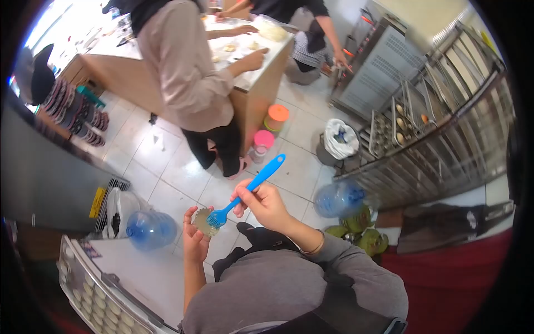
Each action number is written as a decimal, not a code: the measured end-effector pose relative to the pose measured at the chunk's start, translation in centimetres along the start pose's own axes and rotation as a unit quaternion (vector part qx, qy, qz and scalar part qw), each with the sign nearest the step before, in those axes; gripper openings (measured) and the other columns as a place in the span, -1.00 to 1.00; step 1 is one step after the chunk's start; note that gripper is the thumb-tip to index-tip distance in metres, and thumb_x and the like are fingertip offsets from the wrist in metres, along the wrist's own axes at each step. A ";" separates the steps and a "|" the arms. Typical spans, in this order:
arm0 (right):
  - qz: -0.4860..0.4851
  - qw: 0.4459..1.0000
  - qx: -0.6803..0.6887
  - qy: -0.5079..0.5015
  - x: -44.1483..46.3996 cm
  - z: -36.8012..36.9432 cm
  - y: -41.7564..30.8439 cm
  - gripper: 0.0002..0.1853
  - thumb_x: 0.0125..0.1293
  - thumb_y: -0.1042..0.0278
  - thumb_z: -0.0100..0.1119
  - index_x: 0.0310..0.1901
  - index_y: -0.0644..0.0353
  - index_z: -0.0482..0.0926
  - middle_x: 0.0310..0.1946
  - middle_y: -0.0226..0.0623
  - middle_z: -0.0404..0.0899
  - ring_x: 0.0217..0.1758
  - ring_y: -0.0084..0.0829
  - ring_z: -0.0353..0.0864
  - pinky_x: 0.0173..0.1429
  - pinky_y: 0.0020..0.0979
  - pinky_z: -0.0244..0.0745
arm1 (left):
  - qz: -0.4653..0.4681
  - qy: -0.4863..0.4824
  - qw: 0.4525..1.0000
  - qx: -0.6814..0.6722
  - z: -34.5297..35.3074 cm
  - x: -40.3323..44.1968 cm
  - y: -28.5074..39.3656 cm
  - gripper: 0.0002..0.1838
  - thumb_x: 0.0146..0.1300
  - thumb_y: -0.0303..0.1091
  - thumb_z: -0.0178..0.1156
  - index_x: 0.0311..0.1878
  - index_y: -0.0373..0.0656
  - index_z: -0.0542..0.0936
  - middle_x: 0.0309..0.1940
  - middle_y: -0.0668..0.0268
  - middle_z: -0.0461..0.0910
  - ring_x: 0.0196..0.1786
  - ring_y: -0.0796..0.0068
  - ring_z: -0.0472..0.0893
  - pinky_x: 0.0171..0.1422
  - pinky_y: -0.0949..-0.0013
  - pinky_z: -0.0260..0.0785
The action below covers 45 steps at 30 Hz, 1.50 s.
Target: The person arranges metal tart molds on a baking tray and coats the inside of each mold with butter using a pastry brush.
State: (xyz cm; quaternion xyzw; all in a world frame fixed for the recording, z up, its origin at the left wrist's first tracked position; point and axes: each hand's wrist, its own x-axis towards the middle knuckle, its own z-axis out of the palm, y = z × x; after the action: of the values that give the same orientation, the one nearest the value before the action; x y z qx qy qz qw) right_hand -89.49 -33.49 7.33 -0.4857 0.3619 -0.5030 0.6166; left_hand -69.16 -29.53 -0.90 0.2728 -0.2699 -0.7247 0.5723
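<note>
My right hand is closed around the handle of a blue pastry brush, the handle slanting up and away to the right. The brush's bristles rest on the inside of a small metal tart mould with a fluted rim. Holding that mould by its edge from the left is my left hand, fingers curled around it. Both hands are in front of my body, above the tiled floor. Whether anything coats the mould is too small to tell.
Ahead, a person in a beige top works at a table with dough pieces. A tray rack stands right, beside a lined bin. Water bottles lie on both sides. At lower left is a tray of round pieces.
</note>
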 end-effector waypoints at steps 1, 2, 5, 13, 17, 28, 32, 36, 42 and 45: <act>-0.015 0.998 -0.053 0.010 -0.3 -0.8 0.0 -0.78 0.44 0.39 -0.11 -0.20 0.37 0.48 -0.47 -0.32 0.54 -0.44 -0.57 0.57 -0.34 -0.53 0.50 | -0.018 -0.014 1.000 -0.002 0.9 0.9 -0.1 -0.16 0.01 -0.25 0.42 0.29 -0.08 0.13 0.19 -0.04 0.32 0.22 0.10 0.40 0.26 0.12 0.32; -0.005 0.998 -0.062 0.016 -0.7 -1.2 0.1 -0.78 0.44 0.38 -0.11 -0.20 0.37 0.47 -0.47 -0.32 0.54 -0.44 -0.57 0.57 -0.34 -0.53 0.50 | -0.031 -0.026 0.999 -0.006 1.5 1.6 -0.3 -0.15 0.01 -0.28 0.42 0.29 -0.09 0.11 0.19 -0.10 0.32 0.22 0.06 0.41 0.25 0.12 0.33; 0.012 0.999 -0.028 0.022 -1.2 -2.0 1.2 -0.79 0.44 0.38 -0.10 -0.19 0.37 0.47 -0.42 -0.26 0.55 -0.43 -0.55 0.58 -0.32 -0.52 0.52 | -0.066 -0.051 0.996 0.016 0.3 3.3 -2.4 -0.13 -0.03 -0.31 0.44 0.29 -0.09 0.11 0.18 -0.11 0.33 0.22 0.12 0.41 0.24 0.14 0.32; 0.015 0.992 -0.020 0.124 -0.2 -5.1 2.3 -0.78 0.44 0.35 -0.09 -0.19 0.35 0.46 -0.32 -0.22 0.55 -0.40 -0.52 0.59 -0.28 -0.45 0.57 | -0.090 -0.059 0.994 0.003 1.3 5.7 -3.1 -0.18 0.00 -0.33 0.40 0.29 -0.09 0.14 0.19 -0.02 0.35 0.20 0.14 0.41 0.26 0.12 0.27; 0.056 0.987 0.113 0.100 0.6 -3.3 3.2 -0.77 0.44 0.33 -0.10 -0.20 0.35 0.46 -0.32 -0.25 0.54 -0.38 -0.51 0.60 -0.28 -0.46 0.57 | -0.094 -0.038 0.995 0.009 0.6 5.3 -3.0 -0.15 -0.01 -0.35 0.41 0.29 -0.15 0.10 0.17 -0.07 0.36 0.14 0.19 0.47 0.16 0.22 0.37; 0.068 0.989 0.073 0.111 1.4 -2.4 4.5 -0.78 0.45 0.33 -0.13 -0.19 0.33 0.45 -0.33 -0.24 0.54 -0.41 -0.52 0.59 -0.30 -0.52 0.53 | -0.130 -0.033 0.990 0.051 -0.3 6.0 -1.9 -0.12 -0.06 -0.31 0.44 0.29 -0.14 0.12 0.14 -0.06 0.37 0.15 0.17 0.45 0.17 0.19 0.35; 0.084 0.955 0.185 0.217 1.8 -3.3 5.1 -0.79 0.45 0.32 -0.10 -0.19 0.30 0.46 -0.32 -0.23 0.55 -0.40 -0.47 0.59 -0.28 -0.48 0.53 | -0.152 -0.021 0.988 -0.009 -1.0 6.3 -2.3 -0.13 -0.07 -0.33 0.43 0.29 -0.13 0.13 0.12 -0.01 0.38 0.15 0.18 0.44 0.20 0.17 0.31; 0.105 0.951 0.158 0.245 2.4 -5.1 6.0 -0.79 0.44 0.31 -0.10 -0.19 0.29 0.46 -0.32 -0.22 0.56 -0.38 -0.44 0.60 -0.26 -0.43 0.54 | -0.143 0.009 0.990 0.000 -3.5 6.5 -4.2 -0.13 -0.07 -0.34 0.43 0.29 -0.14 0.13 0.12 -0.02 0.38 0.17 0.17 0.43 0.23 0.16 0.29; 0.174 0.967 0.077 0.167 2.6 -5.8 9.6 -0.75 0.45 0.27 -0.09 -0.17 0.32 0.46 -0.38 -0.27 0.55 -0.38 -0.52 0.61 -0.28 -0.51 0.57 | -0.154 0.026 0.988 -0.017 -4.1 7.1 -6.4 -0.15 -0.05 -0.44 0.41 0.29 -0.15 0.12 0.13 -0.09 0.40 0.17 0.19 0.43 0.22 0.18 0.30; 0.194 0.956 0.115 0.186 3.0 -5.8 11.2 -0.76 0.45 0.27 -0.10 -0.15 0.30 0.46 -0.36 -0.26 0.55 -0.37 -0.50 0.61 -0.26 -0.51 0.57 | -0.167 0.032 0.985 -0.021 -5.0 7.2 -7.2 -0.15 -0.04 -0.46 0.40 0.30 -0.15 0.11 0.15 -0.10 0.38 0.18 0.20 0.43 0.19 0.20 0.33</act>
State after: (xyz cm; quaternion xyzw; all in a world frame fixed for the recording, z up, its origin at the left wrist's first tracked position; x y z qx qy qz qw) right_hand -91.24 -37.51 -4.87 -0.2300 0.4974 -0.4936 0.6753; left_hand -71.95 -35.51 -10.15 0.3250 -0.1871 -0.8063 0.4574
